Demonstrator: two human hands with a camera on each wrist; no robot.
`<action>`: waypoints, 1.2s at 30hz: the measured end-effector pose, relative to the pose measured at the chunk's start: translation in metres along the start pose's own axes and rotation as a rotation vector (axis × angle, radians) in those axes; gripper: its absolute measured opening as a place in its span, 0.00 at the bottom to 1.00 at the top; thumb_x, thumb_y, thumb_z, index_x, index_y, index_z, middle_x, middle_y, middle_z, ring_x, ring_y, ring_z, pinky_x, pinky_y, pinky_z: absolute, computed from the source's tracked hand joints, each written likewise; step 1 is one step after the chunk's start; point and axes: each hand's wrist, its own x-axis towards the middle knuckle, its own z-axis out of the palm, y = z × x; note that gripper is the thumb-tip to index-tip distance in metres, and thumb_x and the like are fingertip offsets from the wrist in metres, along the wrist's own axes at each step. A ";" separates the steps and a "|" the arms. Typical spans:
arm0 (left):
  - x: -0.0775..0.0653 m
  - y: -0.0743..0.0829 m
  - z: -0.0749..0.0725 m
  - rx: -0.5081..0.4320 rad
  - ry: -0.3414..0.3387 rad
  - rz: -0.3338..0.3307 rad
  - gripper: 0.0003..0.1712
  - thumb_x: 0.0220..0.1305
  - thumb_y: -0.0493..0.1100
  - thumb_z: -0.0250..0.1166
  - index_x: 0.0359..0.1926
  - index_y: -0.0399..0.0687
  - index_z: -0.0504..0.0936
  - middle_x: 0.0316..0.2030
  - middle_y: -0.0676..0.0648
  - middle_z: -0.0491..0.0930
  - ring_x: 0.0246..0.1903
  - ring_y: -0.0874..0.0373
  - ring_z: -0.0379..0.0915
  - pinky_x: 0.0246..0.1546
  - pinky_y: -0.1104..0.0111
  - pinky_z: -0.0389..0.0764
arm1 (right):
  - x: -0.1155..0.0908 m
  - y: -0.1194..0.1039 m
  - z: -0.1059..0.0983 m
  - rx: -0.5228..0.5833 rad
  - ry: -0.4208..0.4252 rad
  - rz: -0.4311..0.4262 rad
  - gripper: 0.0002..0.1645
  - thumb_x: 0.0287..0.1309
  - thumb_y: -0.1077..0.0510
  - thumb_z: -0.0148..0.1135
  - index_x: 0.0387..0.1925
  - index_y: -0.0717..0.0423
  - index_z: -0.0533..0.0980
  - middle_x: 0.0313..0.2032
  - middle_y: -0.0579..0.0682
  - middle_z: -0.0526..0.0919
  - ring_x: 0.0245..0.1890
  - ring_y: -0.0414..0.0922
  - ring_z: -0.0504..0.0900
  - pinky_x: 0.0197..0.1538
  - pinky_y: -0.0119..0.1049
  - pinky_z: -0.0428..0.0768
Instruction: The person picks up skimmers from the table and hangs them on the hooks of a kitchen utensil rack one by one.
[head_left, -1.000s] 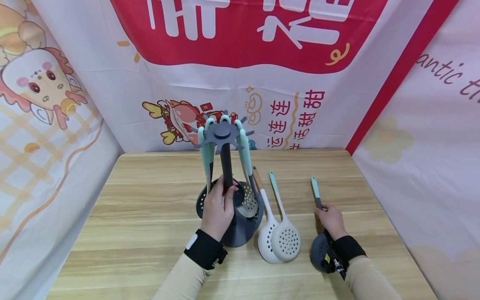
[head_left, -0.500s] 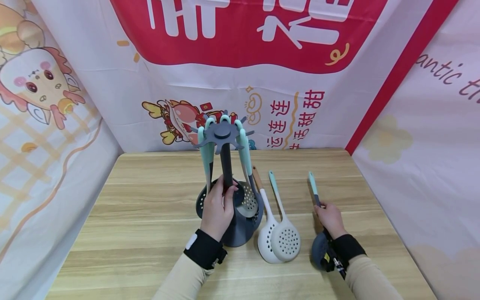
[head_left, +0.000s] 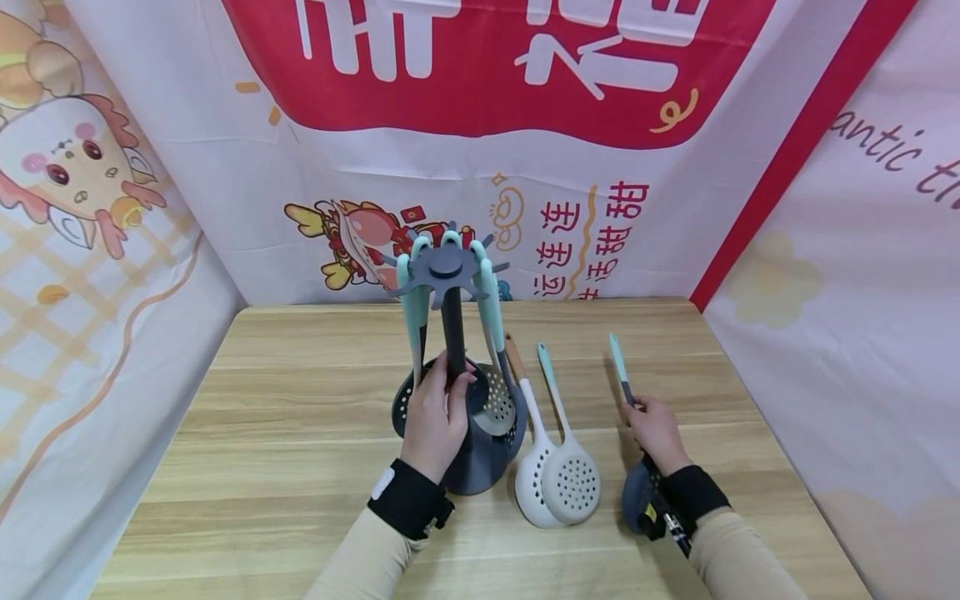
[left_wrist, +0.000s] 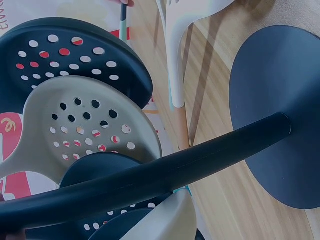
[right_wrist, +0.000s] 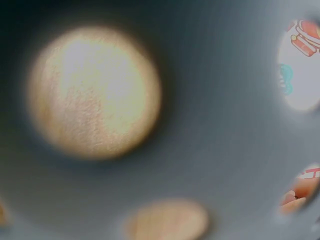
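My left hand (head_left: 437,415) grips the dark post of a utensil stand (head_left: 446,265). Several mint-handled utensils hang from its hooks, among them a dark skimmer (left_wrist: 75,55) and a beige skimmer (left_wrist: 90,122). At the right, my right hand (head_left: 656,431) pinches the shaft of a dark skimmer (head_left: 637,498) with a mint handle (head_left: 617,357). Its perforated head hangs under my wrist, partly hidden by it, and fills the right wrist view up close. The stand's round dark base (left_wrist: 280,90) rests on the wooden table.
Between the stand and my right hand lie a white skimmer (head_left: 534,479) with a brown handle end and a beige skimmer (head_left: 573,479) overlapping it. The wooden table (head_left: 300,433) meets printed cloth walls (head_left: 375,158) at the back and sides.
The skimmer in my right hand has tilted, its mint handle end shifting left and slightly away from me. My right hand has risen a little. My left hand and the stand have stayed put.
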 end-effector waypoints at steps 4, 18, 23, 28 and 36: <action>0.000 0.000 0.000 0.003 0.009 0.010 0.12 0.76 0.38 0.52 0.53 0.36 0.74 0.40 0.43 0.83 0.42 0.54 0.83 0.45 0.59 0.84 | -0.003 -0.005 0.001 0.006 0.006 -0.026 0.25 0.70 0.59 0.51 0.61 0.73 0.69 0.32 0.62 0.81 0.17 0.42 0.72 0.19 0.33 0.72; -0.002 -0.001 0.001 0.014 0.023 0.028 0.12 0.76 0.37 0.53 0.54 0.35 0.75 0.40 0.43 0.83 0.40 0.54 0.84 0.43 0.60 0.84 | -0.007 -0.015 0.005 -0.001 -0.008 -0.055 0.26 0.71 0.58 0.51 0.63 0.71 0.68 0.37 0.65 0.82 0.16 0.41 0.72 0.19 0.33 0.72; -0.001 0.000 0.001 0.014 0.026 0.031 0.12 0.75 0.37 0.53 0.54 0.35 0.75 0.40 0.43 0.83 0.41 0.54 0.84 0.43 0.60 0.84 | -0.009 -0.022 0.006 -0.018 -0.018 -0.060 0.27 0.72 0.56 0.50 0.65 0.69 0.67 0.39 0.65 0.82 0.18 0.42 0.73 0.20 0.33 0.73; -0.001 0.000 0.001 0.014 0.027 0.031 0.13 0.76 0.37 0.53 0.54 0.36 0.74 0.40 0.43 0.83 0.41 0.54 0.84 0.44 0.60 0.84 | -0.011 -0.029 0.007 -0.018 -0.016 -0.068 0.27 0.73 0.56 0.50 0.65 0.68 0.67 0.40 0.65 0.82 0.20 0.44 0.74 0.21 0.32 0.73; -0.001 -0.001 0.001 0.015 0.027 0.029 0.12 0.76 0.38 0.53 0.54 0.36 0.74 0.40 0.43 0.83 0.41 0.54 0.83 0.44 0.60 0.84 | -0.013 -0.037 0.006 0.001 -0.019 -0.068 0.26 0.73 0.56 0.48 0.65 0.68 0.67 0.35 0.59 0.82 0.21 0.45 0.74 0.21 0.32 0.71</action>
